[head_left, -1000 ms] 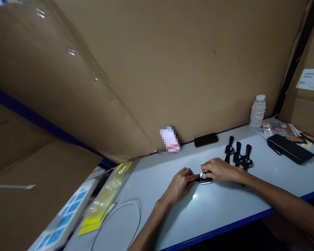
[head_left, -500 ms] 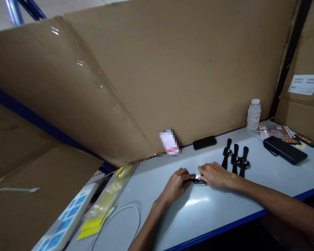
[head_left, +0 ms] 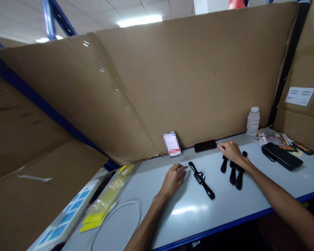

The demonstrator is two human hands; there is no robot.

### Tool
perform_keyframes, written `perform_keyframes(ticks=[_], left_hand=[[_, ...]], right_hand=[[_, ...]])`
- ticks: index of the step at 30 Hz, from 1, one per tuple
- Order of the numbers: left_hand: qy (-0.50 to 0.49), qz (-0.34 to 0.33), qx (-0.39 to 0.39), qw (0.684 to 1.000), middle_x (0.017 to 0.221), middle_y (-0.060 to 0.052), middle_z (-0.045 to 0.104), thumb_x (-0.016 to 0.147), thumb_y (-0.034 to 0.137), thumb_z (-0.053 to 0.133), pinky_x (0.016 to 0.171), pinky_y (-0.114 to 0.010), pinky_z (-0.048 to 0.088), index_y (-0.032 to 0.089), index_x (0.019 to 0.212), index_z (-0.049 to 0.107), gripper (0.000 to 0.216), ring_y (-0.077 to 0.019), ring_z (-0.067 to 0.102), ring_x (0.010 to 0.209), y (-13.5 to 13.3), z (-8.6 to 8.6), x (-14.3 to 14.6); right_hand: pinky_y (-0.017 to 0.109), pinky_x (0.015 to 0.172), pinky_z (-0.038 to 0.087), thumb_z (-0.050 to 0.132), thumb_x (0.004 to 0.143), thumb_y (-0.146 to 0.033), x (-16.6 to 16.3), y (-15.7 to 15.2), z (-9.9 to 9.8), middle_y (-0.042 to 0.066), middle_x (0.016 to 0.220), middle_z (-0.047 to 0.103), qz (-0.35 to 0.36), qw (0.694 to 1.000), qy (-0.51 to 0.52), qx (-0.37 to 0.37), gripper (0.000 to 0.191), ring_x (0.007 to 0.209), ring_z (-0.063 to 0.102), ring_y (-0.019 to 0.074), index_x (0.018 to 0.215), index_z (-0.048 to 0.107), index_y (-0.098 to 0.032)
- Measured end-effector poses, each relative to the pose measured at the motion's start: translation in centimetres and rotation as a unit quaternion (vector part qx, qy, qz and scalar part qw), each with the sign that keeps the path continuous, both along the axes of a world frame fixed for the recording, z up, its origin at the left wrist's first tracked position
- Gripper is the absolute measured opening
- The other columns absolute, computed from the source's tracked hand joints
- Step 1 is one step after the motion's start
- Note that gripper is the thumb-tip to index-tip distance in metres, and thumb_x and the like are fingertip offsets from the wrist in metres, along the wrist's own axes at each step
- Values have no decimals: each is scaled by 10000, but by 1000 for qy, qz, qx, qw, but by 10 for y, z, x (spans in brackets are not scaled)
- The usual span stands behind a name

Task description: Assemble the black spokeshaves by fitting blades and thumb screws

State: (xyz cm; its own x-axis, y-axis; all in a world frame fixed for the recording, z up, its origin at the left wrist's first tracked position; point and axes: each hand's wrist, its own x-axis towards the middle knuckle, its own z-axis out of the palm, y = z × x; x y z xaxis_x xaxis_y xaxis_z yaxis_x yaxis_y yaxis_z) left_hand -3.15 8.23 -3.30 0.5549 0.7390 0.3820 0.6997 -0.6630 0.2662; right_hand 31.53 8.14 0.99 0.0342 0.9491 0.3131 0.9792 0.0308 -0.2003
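A black spokeshave [head_left: 199,177] with a shiny metal middle lies slantwise on the grey table. Beside its upper handle is my left hand [head_left: 173,178], fingers apart and holding nothing. My right hand [head_left: 230,152] is over the upper ends of three more black spokeshaves [head_left: 232,173], lying side by side, and hides part of them. Its fingers look curled together near the end of a dark phone [head_left: 205,146]; whatever they hold, if anything, is hidden.
Cardboard panels [head_left: 188,80] wall the table [head_left: 170,216] at the back and sides. A white-capped bottle [head_left: 253,122] and a black case [head_left: 282,156] stand right. A blurred-out object [head_left: 172,143] leans at the back. Left are a white cable [head_left: 120,205] and yellow-and-clear packaging [head_left: 107,198].
Both hands have come off the spokeshave between them, which now lies on the table. My right hand has moved right and back over the other spokeshaves. The view has tilted up.
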Motion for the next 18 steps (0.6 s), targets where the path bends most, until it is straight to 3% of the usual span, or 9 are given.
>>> perform_keyframes(ticks=[6,10,13,18], left_hand=[[10,-14,-12,1000,1062,-100,690,986,224,523,894,-388,542,207,1200,736,302,-242,638,984,-4,-4,11],[16,-17,-22,999,1078,-104,691,997,237,503,910,-396,533,213,1204,732,309,-248,633,1003,-6,-6,15],[19,-13,-33,999,1060,-100,699,999,262,491,905,-385,533,218,1177,743,312,-248,644,992,-6,-3,14],[-6,-7,-47,999,1049,-89,711,1027,446,415,913,-392,549,217,1163,741,420,-271,680,985,-15,5,19]], right_hand=[[298,629,326,438,1040,-374,24,12,-9,108,889,775,-57,998,18,7,402,823,690,220,825,729,-198],[297,709,446,482,1049,-386,24,13,-13,73,883,745,-50,998,30,-9,362,827,677,195,859,713,-181],[370,820,548,573,1025,-414,20,12,-14,53,1001,710,-35,998,39,-26,281,881,673,183,1018,689,-158],[389,880,571,635,999,-378,14,-3,-2,72,1197,669,-28,997,45,-53,248,1031,669,215,1178,664,-209]])
